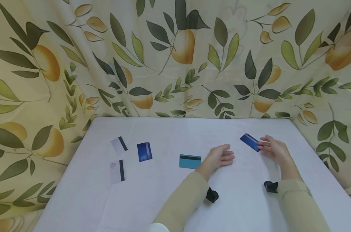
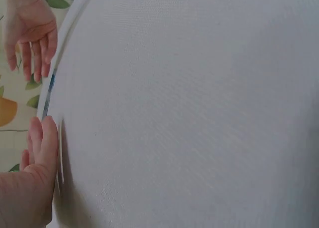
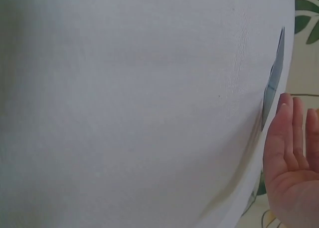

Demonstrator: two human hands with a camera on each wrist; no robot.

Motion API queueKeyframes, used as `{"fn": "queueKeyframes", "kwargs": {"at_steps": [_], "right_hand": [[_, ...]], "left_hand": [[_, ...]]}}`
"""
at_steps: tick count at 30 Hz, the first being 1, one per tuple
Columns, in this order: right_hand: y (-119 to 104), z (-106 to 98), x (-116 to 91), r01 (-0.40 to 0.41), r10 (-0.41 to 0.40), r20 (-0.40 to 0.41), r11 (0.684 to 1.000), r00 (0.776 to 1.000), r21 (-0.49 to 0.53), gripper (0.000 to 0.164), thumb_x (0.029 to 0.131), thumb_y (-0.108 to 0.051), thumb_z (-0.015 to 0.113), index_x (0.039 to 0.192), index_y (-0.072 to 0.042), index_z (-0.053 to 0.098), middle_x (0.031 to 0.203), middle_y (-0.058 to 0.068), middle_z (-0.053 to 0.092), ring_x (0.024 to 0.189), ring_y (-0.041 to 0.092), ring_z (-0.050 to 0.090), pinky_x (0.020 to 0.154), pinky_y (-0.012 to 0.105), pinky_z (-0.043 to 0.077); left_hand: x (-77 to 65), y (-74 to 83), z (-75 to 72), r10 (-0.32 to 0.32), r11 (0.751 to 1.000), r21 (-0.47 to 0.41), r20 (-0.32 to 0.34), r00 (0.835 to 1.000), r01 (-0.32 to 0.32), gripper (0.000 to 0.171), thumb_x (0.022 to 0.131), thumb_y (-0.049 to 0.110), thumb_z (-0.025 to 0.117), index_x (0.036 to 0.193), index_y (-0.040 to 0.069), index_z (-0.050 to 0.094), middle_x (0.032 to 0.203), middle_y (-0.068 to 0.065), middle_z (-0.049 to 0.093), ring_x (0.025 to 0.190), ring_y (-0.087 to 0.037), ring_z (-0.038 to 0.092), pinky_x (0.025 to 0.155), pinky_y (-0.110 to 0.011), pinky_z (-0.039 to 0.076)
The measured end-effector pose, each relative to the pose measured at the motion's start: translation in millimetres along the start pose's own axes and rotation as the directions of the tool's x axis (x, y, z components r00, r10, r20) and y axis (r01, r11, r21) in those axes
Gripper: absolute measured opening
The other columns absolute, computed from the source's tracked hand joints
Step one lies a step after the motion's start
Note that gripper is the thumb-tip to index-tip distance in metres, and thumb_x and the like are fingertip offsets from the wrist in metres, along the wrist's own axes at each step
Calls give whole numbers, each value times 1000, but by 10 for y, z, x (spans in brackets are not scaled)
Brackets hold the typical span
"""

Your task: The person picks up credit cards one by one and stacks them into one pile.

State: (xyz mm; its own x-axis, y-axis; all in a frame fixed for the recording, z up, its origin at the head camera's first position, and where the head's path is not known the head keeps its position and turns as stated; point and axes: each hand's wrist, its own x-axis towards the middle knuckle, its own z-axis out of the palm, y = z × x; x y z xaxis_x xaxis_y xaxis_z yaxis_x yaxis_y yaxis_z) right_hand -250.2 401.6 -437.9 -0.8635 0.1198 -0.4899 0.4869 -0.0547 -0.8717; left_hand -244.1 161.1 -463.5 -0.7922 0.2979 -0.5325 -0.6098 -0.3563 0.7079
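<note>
R grip (image 1: 275,149): bare hand, fingers extended & loosely spread, approx. half-relaxed; fingertips overlap near end of striped blue card (image 1: 247,140) in head view. No curl round it seen; contact n/c (cannot tell).

Striped blue card: qty 1, on tabletop (image 1: 239,209), just L of & slightly beyond R grip. Long axis diag., far-L to near-R, near-R end at fingertips. Key relation, in my judgement: card lies lengthwise out from R fingers, so R grip is the nearer hand by far; L grip well apart.

L grip (image 1: 217,159): fingers relaxed, lightly bent, nothing held; pts R, twd other hand.

Teal card (image 1: 188,162): qty 1, just L of L grip, black stripe at far edge, long axis side to side; R end meets wrist in head view.

Second blue card (image 1: 143,152): farther L of L grip, long axis approx. fore-aft.

Pale cards, black-striped: qty 2, farthest L of L grip; upper pale card (image 1: 117,147), lower pale card (image 1: 115,173) nearer the person.
</note>
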Motion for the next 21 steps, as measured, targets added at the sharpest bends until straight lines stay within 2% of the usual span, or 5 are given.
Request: {"fn": "queueKeyframes", "kwargs": {"at_steps": [4, 8, 12, 16, 21], "right_hand": [[26, -57, 108, 43, -42, -12, 997, 999, 64, 40, 94, -47, 40, 109, -13, 54, 77, -9, 67, 76, 6, 66, 69, 22, 55], [54, -100, 195, 80, -78, -37, 994, 996, 76, 44, 93, -49, 37, 111, -12, 50, 76, -9, 67, 75, 5, 65, 68, 21, 54], [55, -126, 261, 111, -108, -40, 991, 993, 80, 43, 94, -51, 33, 103, -16, 56, 75, -9, 67, 74, 4, 65, 67, 20, 54], [11, -59, 241, 137, -136, -48, 990, 990, 24, 55, 96, -50, 25, 118, -6, 49, 72, -12, 66, 71, 1, 64, 66, 18, 53], [-17, -7, 225, 139, -146, -42, 981, 988, -138, 72, 96, -50, 16, 138, 8, 25, 71, -20, 62, 70, -5, 60, 65, 14, 49]], "left_hand": [[52, -41, 25, 13, 998, -63, 60, 998, -9, 40, 88, 24, 59, 117, -3, 56, 104, -20, 63, 99, -32, 62, 88, -47, 49], [124, -121, 51, 20, 990, -142, 104, 994, -4, 48, 89, 28, 56, 123, -5, 50, 111, -21, 60, 106, -35, 57, 92, -52, 45], [126, -156, 131, 7, 977, -214, 129, 992, 21, 55, 90, 30, 54, 130, -5, 41, 116, -22, 56, 114, -38, 51, 94, -57, 40], [131, -186, 214, -3, 968, -247, 146, 989, 40, 58, 90, 31, 53, 133, -4, 39, 120, -23, 53, 118, -38, 46, 95, -59, 37], [161, -245, 287, -14, 959, -278, 149, 989, 56, 60, 89, 34, 53, 134, -3, 38, 125, -25, 49, 122, -39, 42, 98, -60, 34]]}}
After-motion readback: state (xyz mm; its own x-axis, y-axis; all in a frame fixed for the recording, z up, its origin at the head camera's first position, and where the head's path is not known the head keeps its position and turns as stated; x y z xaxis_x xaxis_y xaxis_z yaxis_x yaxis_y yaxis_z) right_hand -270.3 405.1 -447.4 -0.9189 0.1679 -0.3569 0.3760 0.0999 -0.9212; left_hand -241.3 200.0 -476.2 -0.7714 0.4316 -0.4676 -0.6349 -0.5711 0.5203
